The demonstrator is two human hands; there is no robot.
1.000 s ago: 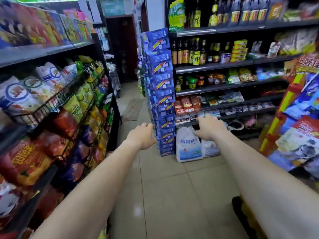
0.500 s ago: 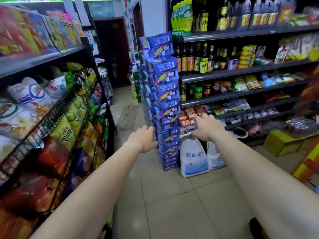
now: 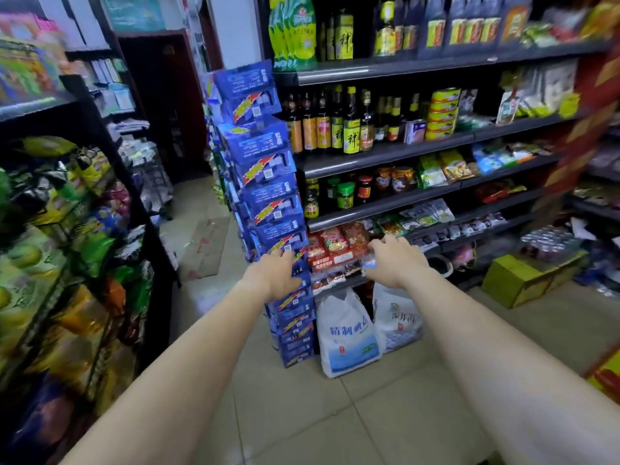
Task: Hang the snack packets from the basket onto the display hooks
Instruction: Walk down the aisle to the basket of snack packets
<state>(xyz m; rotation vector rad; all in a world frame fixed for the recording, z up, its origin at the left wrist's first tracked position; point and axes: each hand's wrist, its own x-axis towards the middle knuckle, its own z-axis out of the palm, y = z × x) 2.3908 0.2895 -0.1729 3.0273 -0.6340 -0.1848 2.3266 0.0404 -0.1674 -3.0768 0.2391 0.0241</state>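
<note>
From the head view, both bare arms reach straight out over the tiled floor of a shop aisle. The left hand shows its back, fingers loosely extended and holding nothing, its fingertips in line with a tall stack of blue cartons; whether they touch it I cannot tell. The right hand is likewise empty as far as I can see, fingers spread forward in front of the low shelf of red packets, above two white sacks on the floor. The snack packets to be hung and the basket are not in view, and no display hooks can be made out. A wire rack of snack bags runs down the left, badly blurred. By my reading no packet has been picked up yet, so the work has hardly begun. The chief risk is the carton stack. It stands high and narrow close by the left hand, and a careless sweep or a bump from the forearm could topple it. With the picture's edges smeared, a reach made without looking could also snag the sacks or shelf goods.
</note>
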